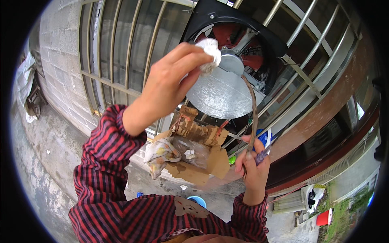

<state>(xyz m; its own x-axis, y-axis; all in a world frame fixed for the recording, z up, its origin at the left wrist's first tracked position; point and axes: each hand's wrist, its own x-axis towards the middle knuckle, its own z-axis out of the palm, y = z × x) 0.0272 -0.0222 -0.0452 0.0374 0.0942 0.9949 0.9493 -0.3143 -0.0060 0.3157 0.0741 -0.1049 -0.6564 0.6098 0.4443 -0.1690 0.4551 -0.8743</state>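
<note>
My left hand [168, 79] is raised in front of an exhaust fan, its fingers pinching a crumpled white tissue [210, 50]. The fan has a black square frame [239, 15], red blades [253, 61] and a silver motor [231, 62]. Below the motor spreads a rounded, silver foil-like sheet [223, 95]. From the motor's side a brown cable [254, 109] runs down to my right hand [254, 172], which is closed around it. A purple-grey piece with a thin end [262, 156] also sticks out from the right fingers; its kind is unclear.
Below the fan an open cardboard box [219, 164] holds a clear plastic bag [192, 156] and crumpled white paper [189, 154]. A stained rag [160, 156] hangs over its left side. Metal window bars [149, 44] surround the fan. Lower down are a light-blue basin [198, 200] and a red bucket [324, 218].
</note>
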